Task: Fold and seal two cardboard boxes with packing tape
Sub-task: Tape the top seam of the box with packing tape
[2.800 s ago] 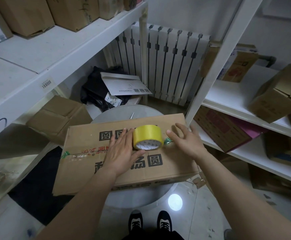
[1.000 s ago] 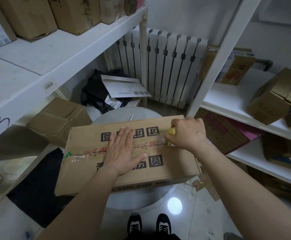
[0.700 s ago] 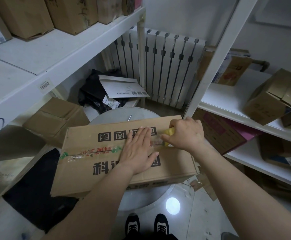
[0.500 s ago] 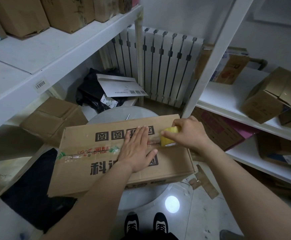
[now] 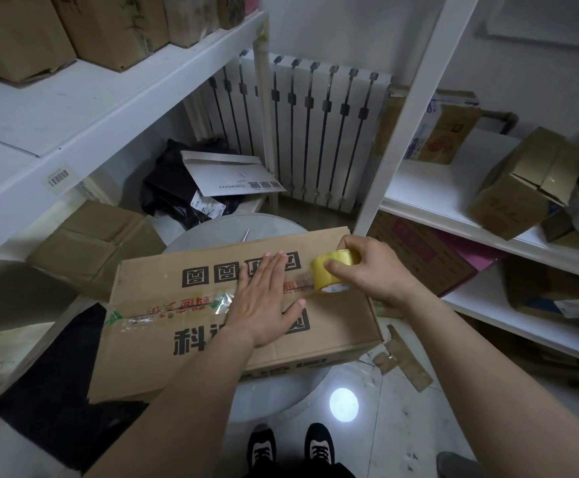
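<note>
The left hand (image 5: 263, 305) lies flat, fingers straight and together, pressing down on the top of the cardboard box (image 5: 164, 353) across its centre seam. A second ago it pressed nearer the middle of the lid; it has since slid right along the seam. Just to its right, the right hand (image 5: 374, 267) grips the yellow tape roll (image 5: 331, 270), thumb on the near side and fingers curled over the top. Half a second ago the roll was mostly hidden under this hand; now it shows clearly, tipped on edge near the box's right end. A short stretch of clear tape (image 5: 300, 282) runs from the roll to the left hand's fingertips. Old printed tape (image 5: 174, 307) covers the seam's left part. The box rests flat on a round white table (image 5: 219, 232), overhanging its near side. Beyond stand a white radiator (image 5: 315, 132) and white shelves (image 5: 108, 108) holding more boxes. Cardboard scraps (image 5: 405, 360) lie on the floor, right of the table.
</note>
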The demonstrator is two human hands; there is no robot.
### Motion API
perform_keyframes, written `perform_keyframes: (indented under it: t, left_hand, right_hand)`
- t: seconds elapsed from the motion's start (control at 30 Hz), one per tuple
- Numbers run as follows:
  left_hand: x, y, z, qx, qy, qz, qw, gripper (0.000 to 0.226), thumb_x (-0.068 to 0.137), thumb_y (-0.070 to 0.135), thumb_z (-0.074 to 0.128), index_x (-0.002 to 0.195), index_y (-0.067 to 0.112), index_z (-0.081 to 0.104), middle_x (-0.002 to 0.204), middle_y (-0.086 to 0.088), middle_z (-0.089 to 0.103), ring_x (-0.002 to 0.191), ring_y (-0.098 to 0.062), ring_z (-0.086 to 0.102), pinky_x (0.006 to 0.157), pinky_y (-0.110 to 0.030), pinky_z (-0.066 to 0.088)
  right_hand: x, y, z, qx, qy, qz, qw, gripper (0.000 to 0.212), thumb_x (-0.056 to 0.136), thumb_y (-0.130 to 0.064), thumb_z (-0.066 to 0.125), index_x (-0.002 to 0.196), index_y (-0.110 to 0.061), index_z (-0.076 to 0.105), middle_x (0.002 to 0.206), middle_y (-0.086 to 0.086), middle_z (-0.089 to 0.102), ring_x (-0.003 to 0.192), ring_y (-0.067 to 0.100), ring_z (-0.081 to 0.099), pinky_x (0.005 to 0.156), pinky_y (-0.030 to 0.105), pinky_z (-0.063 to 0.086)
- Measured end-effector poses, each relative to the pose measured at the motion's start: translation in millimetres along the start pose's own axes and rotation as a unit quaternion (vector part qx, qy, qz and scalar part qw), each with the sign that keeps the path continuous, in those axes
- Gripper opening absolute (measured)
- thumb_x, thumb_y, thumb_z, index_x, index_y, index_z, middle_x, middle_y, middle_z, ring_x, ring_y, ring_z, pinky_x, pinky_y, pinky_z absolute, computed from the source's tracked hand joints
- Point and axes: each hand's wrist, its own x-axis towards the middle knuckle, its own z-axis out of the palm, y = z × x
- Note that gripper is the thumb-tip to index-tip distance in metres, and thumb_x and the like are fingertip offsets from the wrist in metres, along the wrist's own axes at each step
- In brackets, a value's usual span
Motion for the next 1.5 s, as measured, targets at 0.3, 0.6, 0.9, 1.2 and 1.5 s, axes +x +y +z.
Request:
perform_keyframes:
  t: [0.3,0.6,0.9,1.2,1.5]
  left_hand:
    - [-1,-1,3,0.004,-0.003,-0.009,1.0,0.088,0.094,0.064,0.028,0.155,0.014,-0.013,0.164,0.003,-0.012,0.148,-0.01,-0.018,0.115,-0.043,-0.019]
    - [-1,-2,3,0.011,-0.002,-0.004,1.0,0.09,0.093,0.066,0.027,0.154,0.014,-0.014,0.164,0.003,-0.012,0.148,-0.01,-0.017,0.116,-0.044,-0.019]
    - [0,-2,3,0.016,-0.001,0.0,1.0,0.09,0.093,0.066,0.027,0.154,0.014,-0.014,0.164,0.001,-0.011,0.148,-0.01,-0.017,0.117,-0.046,-0.017]
    - [0,-2,4,0.02,-0.002,-0.001,1.0,0.09,0.093,0.067,0.026,0.154,0.014,-0.014,0.164,0.002,-0.01,0.149,-0.011,-0.015,0.119,-0.049,-0.013]
    - [0,-2,4,0.016,-0.006,-0.005,1.0,0.09,0.093,0.067,0.027,0.154,0.015,-0.014,0.164,0.002,-0.011,0.148,-0.01,-0.016,0.119,-0.05,-0.012]
  right_hand:
    - [2,-5,3,-0.085,0.01,-0.013,0.996,0.025,0.084,-0.045,0.065,0.072,-0.029,0.049,0.075,-0.006,0.053,0.082,0.019,0.05,0.071,0.032,0.036]
    - [2,6,-6,-0.26,0.049,0.002,0.964,0.028,0.083,-0.053,0.055,0.092,-0.027,0.06,0.086,-0.005,0.058,0.087,0.018,0.046,0.081,0.038,0.032]
    - [7,-5,3,-0.356,0.053,0.027,0.932,0.032,0.084,-0.05,0.054,0.101,-0.024,0.051,0.086,-0.002,0.061,0.091,0.022,0.052,0.077,0.039,0.028]
    - [7,0,2,-0.412,0.079,0.062,0.906,0.021,0.09,-0.032,0.05,0.11,-0.025,0.054,0.092,0.0,0.057,0.091,0.023,0.049,0.078,0.04,0.022]
    - [15,-2,6,-0.419,0.06,0.104,0.9,0.025,0.088,-0.029,0.054,0.113,-0.027,0.058,0.1,0.002,0.058,0.101,0.025,0.049,0.086,0.044,0.029]
